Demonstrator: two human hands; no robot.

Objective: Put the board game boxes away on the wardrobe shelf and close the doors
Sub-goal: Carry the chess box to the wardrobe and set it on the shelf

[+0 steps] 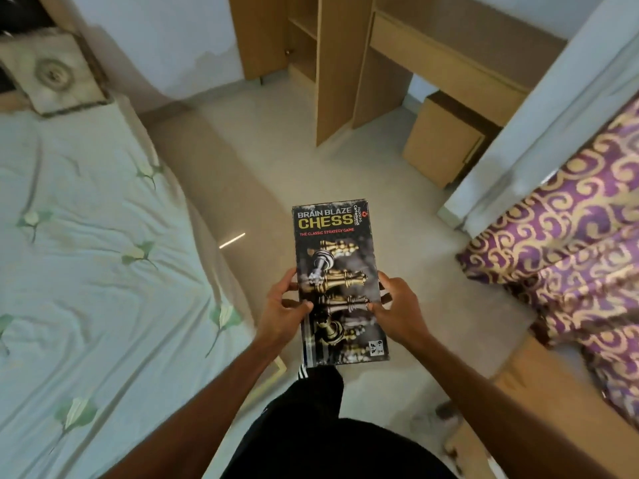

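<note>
A dark chess game box (333, 250) with gold chess pieces printed on its lid is held flat in front of me, above the floor. My left hand (281, 305) grips its left long edge, thumb on the lid. My right hand (397, 311) grips the right long edge the same way. The wooden wardrobe (337, 63) stands ahead at the far wall. Its left door (254, 36) is swung open, and inner shelves (304, 25) show behind it.
A bed with a pale green sheet (86, 254) runs along my left, a cushion (52, 74) at its head. On my right lies a purple and gold bedspread (570, 243). A wooden desk (449, 60) with a low cabinet (446, 140) adjoins the wardrobe. Tiled floor (276, 160) lies between.
</note>
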